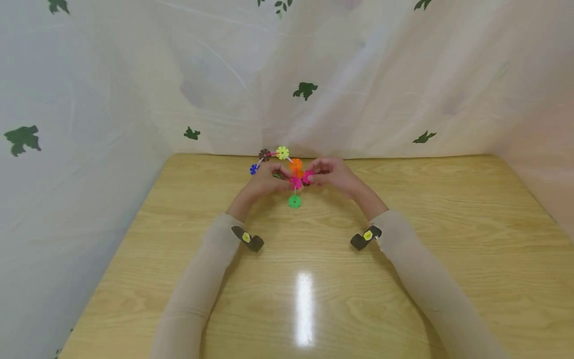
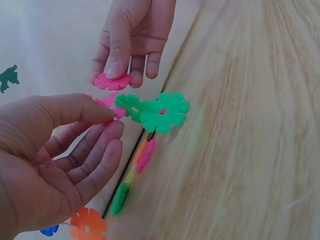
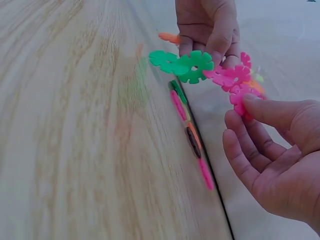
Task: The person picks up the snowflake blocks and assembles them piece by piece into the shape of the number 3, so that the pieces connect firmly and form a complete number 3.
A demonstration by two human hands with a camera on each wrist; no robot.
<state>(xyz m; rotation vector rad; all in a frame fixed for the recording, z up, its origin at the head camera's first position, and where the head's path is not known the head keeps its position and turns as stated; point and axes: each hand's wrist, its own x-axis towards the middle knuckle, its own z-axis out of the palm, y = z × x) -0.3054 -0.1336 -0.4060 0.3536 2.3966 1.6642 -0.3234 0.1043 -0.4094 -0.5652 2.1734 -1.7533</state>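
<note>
My left hand (image 1: 272,180) pinches a pink notched flower disc (image 1: 296,183) between thumb and fingers. Linked to that disc are green flower discs (image 2: 164,112), which stick out over the table. Between the thumb and fingers of my right hand (image 1: 335,175) is another pink flower disc (image 3: 239,100), held close against the left hand's piece. Whether the two pink discs are joined, I cannot tell. Around the left hand runs a chain of flower discs, with a blue (image 1: 254,169), a brown (image 1: 264,155), a yellow (image 1: 282,152) and an orange disc (image 1: 296,165).
A row of coloured discs (image 3: 192,142) lies by the table's back edge, behind the hands. The wooden table (image 1: 314,259) meets a pale curtain (image 1: 251,99) with green leaf shapes at the back. Dark straps with small cameras (image 1: 248,238) sit on both wrists.
</note>
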